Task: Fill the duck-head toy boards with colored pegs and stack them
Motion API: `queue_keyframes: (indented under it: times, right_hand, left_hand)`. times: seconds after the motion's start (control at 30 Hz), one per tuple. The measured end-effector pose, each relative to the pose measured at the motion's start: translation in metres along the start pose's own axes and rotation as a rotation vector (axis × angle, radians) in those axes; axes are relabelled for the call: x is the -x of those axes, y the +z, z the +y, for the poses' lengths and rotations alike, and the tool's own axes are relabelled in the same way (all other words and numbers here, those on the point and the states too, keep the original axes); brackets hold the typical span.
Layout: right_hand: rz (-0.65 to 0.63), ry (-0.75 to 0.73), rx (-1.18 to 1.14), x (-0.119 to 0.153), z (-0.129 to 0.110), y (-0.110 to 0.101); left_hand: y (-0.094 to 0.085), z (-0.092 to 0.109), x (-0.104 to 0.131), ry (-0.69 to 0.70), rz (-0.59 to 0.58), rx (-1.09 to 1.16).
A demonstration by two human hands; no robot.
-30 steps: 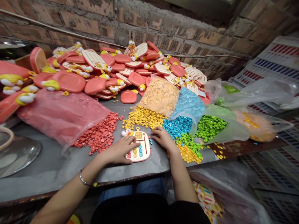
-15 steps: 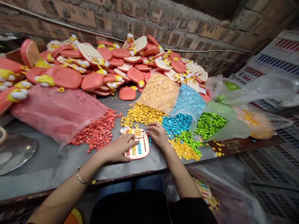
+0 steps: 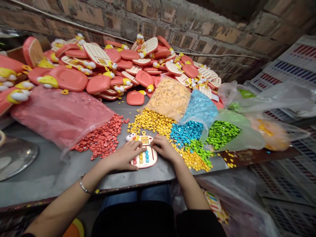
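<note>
A cream, red-rimmed toy board (image 3: 149,160) with a duck head lies on the table before me. Rows of small red, yellow and blue buttons sit on its face, below a yellow panel. My left hand (image 3: 124,155) grips the board's left side, thumb at the lower edge and fingers reaching over the face. My right hand (image 3: 164,148) is pinched at the upper right of the board, with a trace of a small blue button at its fingertips, largely hidden. Near the right hand are loose blue buttons (image 3: 186,131) and yellow buttons (image 3: 155,121).
Red buttons (image 3: 102,140) spill from a pink bag (image 3: 66,115) at left. Green buttons (image 3: 223,133) and more yellow ones (image 3: 196,159) lie to the right. Stacked duck boards (image 3: 98,84) line the brick wall (image 3: 197,33). A metal lid (image 3: 17,158) stands at far left.
My right hand has moved left and slightly down, from the board's right edge onto its upper right face. The left hand keeps its hold on the board.
</note>
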State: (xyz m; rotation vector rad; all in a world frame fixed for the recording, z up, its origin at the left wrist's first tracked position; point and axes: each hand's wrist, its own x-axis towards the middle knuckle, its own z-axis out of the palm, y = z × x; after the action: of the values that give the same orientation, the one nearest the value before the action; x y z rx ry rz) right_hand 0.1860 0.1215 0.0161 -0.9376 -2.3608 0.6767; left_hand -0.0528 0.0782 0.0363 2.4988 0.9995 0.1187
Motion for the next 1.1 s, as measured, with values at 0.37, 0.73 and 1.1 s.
queue_keyframes:
  times: [0.37,0.73,1.1]
  right_hand:
    - [-0.066,0.054,-0.38,0.0,-0.009,0.0]
    - [0.912,0.649,0.203,0.123,0.052,-0.089]
    - [0.565,0.787,0.538,0.134,0.092,-0.057]
  left_hand:
    - [0.0,-0.003,-0.002,0.036,0.011,0.063]
    - [0.011,-0.007,-0.003,-0.02,0.025,-0.104]
    - [0.011,-0.007,-0.006,-0.016,0.029,-0.09]
